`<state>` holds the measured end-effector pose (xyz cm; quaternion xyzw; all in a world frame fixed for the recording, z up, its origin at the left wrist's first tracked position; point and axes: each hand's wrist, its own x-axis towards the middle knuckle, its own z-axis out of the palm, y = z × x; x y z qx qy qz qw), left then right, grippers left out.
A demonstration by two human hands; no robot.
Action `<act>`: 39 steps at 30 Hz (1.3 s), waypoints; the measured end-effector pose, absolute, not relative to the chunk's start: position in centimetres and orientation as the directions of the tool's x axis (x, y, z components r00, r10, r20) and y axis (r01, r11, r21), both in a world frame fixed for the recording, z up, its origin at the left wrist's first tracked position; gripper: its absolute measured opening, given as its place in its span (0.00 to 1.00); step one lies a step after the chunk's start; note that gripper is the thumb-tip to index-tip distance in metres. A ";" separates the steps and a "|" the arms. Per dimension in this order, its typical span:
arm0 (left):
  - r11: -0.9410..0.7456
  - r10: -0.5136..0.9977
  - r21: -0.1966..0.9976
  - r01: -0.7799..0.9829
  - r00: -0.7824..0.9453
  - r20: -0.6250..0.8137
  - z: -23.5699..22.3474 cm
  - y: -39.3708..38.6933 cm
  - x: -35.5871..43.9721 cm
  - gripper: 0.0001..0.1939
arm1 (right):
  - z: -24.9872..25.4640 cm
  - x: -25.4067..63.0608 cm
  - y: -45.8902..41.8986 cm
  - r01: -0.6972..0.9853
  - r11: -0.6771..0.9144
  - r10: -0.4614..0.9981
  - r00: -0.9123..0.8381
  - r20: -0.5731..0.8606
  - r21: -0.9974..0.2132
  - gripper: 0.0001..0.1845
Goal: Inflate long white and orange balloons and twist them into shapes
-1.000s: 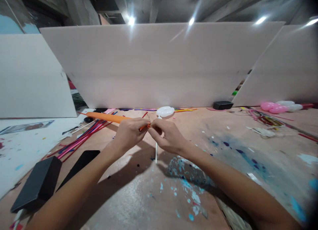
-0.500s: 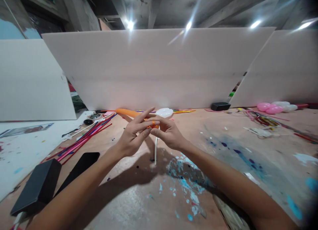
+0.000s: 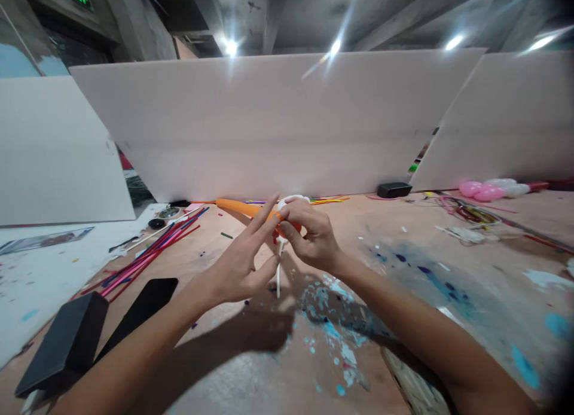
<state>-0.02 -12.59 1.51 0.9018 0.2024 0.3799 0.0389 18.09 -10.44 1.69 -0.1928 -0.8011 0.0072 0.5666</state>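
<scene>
A long orange modelling balloon [image 3: 235, 208] reaches from the left into my hands at the middle of the table. My right hand [image 3: 314, 232] is closed on its near part, thumb and fingers pinching a short orange section. My left hand [image 3: 244, 256] has its fingers stretched along the balloon, which passes between them; the thumb stands apart below. A white balloon [image 3: 291, 200] shows just behind my fingers, partly covered by them. Below hangs a narrow white strip [image 3: 278, 277]; where its upper end joins is hidden.
Several uninflated red, pink and blue balloons [image 3: 155, 250] lie at left, near a black box [image 3: 63, 343] and a dark flat phone-like slab [image 3: 137, 313]. White boards [image 3: 278, 128] stand behind. Pink and white balloons [image 3: 482, 191] and a small black box [image 3: 394, 190] sit at the back right.
My left thumb has moved down, away from the pinch by the balloon. My right hand has turned and its fingers have curled more round the orange section.
</scene>
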 end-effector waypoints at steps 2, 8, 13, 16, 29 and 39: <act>-0.903 0.406 0.187 0.386 0.629 0.663 1.7 -13.1 0.1 0.41 | 1.8 18.4 -10.6 0.407 0.908 0.235 -0.294 0.926 -0.101 0.12; -0.685 0.438 -0.144 0.714 0.562 0.702 2.1 -14.1 0.7 0.29 | 1.9 18.5 -10.7 0.632 0.759 0.104 -0.351 0.930 0.153 0.13; -0.541 0.293 -0.336 0.771 0.547 0.784 2.7 -14.1 0.4 0.12 | 1.8 17.5 -11.3 0.657 0.742 0.132 -0.343 0.930 0.137 0.14; -0.542 0.209 -0.363 0.758 0.540 0.815 3.0 -13.8 0.0 0.07 | 1.9 17.0 -11.9 0.626 0.778 0.208 -0.325 0.922 0.045 0.14; -0.565 0.259 -0.280 0.777 0.488 0.834 3.0 -13.9 0.1 0.07 | 3.2 18.1 -12.3 0.591 0.795 0.397 -0.336 0.854 -0.137 0.08; -0.521 0.194 -0.324 0.790 0.479 0.856 3.2 -14.7 0.2 0.08 | 3.4 18.3 -12.1 0.443 0.873 0.351 -0.285 0.892 -0.203 0.03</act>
